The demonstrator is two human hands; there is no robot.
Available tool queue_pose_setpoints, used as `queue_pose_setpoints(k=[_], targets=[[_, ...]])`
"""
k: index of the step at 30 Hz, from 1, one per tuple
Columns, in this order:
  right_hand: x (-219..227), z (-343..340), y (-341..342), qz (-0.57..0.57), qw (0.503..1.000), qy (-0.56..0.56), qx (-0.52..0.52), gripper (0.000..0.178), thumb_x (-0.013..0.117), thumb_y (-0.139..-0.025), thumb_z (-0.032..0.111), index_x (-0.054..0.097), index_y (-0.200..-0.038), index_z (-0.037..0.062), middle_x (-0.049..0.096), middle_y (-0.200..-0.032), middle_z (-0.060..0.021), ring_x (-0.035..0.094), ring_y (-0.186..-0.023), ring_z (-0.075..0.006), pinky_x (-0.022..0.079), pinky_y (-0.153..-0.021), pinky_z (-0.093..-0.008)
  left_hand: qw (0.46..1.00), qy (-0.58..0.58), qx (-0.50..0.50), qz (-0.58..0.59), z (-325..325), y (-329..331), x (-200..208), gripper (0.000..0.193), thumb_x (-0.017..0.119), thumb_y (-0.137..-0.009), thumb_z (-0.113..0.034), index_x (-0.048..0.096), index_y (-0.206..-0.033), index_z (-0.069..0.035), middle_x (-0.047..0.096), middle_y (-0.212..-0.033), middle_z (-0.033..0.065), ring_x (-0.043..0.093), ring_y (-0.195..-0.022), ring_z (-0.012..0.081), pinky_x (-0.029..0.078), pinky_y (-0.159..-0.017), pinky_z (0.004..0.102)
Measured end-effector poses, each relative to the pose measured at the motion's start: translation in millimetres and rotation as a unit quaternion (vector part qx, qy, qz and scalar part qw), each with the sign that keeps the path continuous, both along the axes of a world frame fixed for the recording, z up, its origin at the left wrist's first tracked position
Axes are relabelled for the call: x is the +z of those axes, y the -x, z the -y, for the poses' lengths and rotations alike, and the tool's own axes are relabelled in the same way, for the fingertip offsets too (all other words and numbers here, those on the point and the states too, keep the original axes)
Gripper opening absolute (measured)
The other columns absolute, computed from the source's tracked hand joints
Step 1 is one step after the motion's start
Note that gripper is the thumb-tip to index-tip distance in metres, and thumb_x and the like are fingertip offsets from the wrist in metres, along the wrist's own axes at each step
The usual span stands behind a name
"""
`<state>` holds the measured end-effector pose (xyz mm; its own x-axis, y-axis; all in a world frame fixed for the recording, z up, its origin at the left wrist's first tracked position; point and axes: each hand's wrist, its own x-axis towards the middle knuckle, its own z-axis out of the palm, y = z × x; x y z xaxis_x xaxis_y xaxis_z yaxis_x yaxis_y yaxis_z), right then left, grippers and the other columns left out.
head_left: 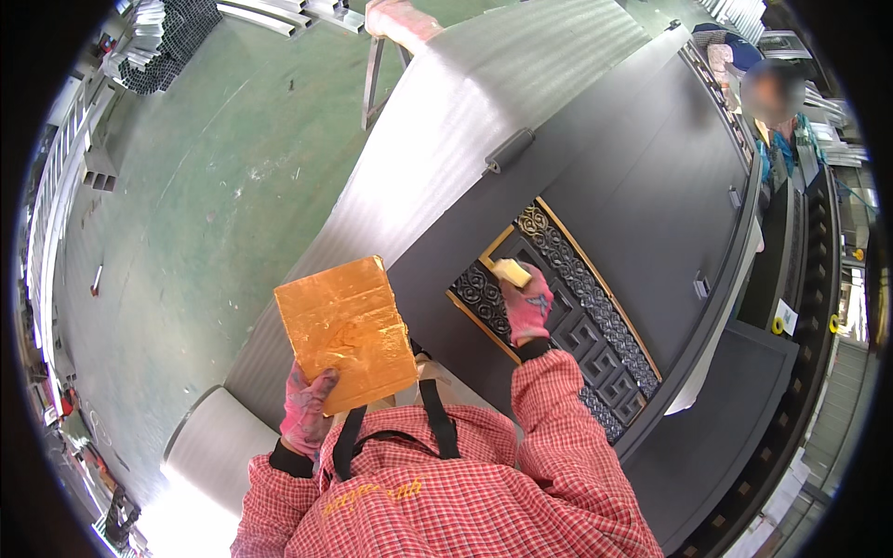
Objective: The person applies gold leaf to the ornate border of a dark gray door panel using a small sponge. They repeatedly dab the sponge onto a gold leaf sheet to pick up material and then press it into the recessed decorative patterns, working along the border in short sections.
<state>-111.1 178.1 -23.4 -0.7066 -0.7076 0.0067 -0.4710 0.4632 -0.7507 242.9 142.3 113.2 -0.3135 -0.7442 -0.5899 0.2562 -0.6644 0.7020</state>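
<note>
My left hand (305, 412), in a pink glove, grips the lower left edge of a square board (342, 312) smeared with gold paint. In my gloved right hand (528, 307) is a small yellow sponge (511, 272), pinched over the upper left part of an ornamental panel (555, 321). Dark scrollwork runs along this panel's sides, with raised angular patterns down its middle. Gold strips border its long right edge and parts of its left end. The panel is set in a large dark grey door (642, 195) lying flat. Whether the sponge touches the panel I cannot tell.
A grey handle-like fitting (511, 150) sits on the door's left side. Pale foam sheeting (465, 84) covers the surface beyond, with a roll (209, 437) at lower left. A person (735, 51) stands at the far right. Metal tubes (172, 42) are stacked at far left.
</note>
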Motion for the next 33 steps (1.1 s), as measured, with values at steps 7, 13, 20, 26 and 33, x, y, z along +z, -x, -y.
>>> queue_pose_setpoints(k=[7, 13, 20, 26, 33], targets=[[7.8, -14.9, 11.4, -0.015, 0.995, -0.095, -0.01, 0.022, 0.067, -0.08, 0.019, 0.069, -0.099, 0.0072, 0.068, -0.1, -0.0124, 0.066, -0.091, -0.0305, 0.052, -0.079, -0.0358, 1.0, -0.005, 0.014, 0.003, -1.0, -1.0, -0.6, 0.052, 0.064, -0.091, -0.012, 0.04, -0.136, -0.005, 0.055, -0.126, 0.0083, 0.058, -0.112, 0.0221, 0.052, -0.092, 0.0373], [-0.3, -31.2, 22.0, -0.014, 0.997, 0.006, 0.077, 0.023, 0.069, -0.08, 0.018, 0.068, -0.099, 0.0066, 0.067, -0.092, -0.0122, 0.066, -0.085, -0.0286, 0.052, -0.076, -0.0335, 1.0, -0.013, -0.006, -0.007, 0.7, 2.0, 0.5, 0.053, 0.066, -0.09, -0.014, 0.041, -0.135, -0.005, 0.055, -0.125, 0.0087, 0.058, -0.112, 0.0223, 0.052, -0.092, 0.0377], [1.2, -24.0, 27.4, -0.068, 0.99, -0.015, 0.121, 0.025, 0.071, -0.075, 0.006, 0.067, -0.1, 0.0069, 0.069, -0.094, -0.0098, 0.067, -0.086, -0.0253, 0.052, -0.077, -0.0316, 1.0, -0.014, -0.002, -0.013, 0.5, 3.9, 0.4, 0.053, 0.066, -0.089, -0.014, 0.041, -0.135, -0.005, 0.056, -0.124, 0.0088, 0.059, -0.11, 0.0221, 0.052, -0.092, 0.0372], [5.1, -23.9, 41.9, -0.04, 0.998, -0.037, 0.044, 0.024, 0.077, -0.071, 0.014, 0.07, -0.094, 0.0112, 0.069, -0.093, -0.0103, 0.067, -0.084, -0.0291, 0.053, -0.076, -0.0347, 1.0, -0.019, -0.019, 0.008, 2.1, 10.7, 3.4, 0.053, 0.067, -0.088, -0.014, 0.043, -0.134, -0.004, 0.057, -0.123, 0.0086, 0.059, -0.11, 0.0221, 0.052, -0.092, 0.0365], [31.5, -11.2, 29.0, 0.249, 0.964, 0.089, 0.036, 0.026, 0.072, -0.074, 0.0, 0.061, -0.098, 0.0006, 0.068, -0.089, -0.008, 0.067, -0.081, -0.0171, 0.054, -0.071, -0.0289, 0.997, 0.034, -0.064, 0.009, 3.5, 14.6, -16.6, 0.044, 0.064, -0.09, -0.008, 0.046, -0.13, -0.003, 0.059, -0.119, 0.0069, 0.059, -0.108, 0.0179, 0.05, -0.09, 0.0323]])
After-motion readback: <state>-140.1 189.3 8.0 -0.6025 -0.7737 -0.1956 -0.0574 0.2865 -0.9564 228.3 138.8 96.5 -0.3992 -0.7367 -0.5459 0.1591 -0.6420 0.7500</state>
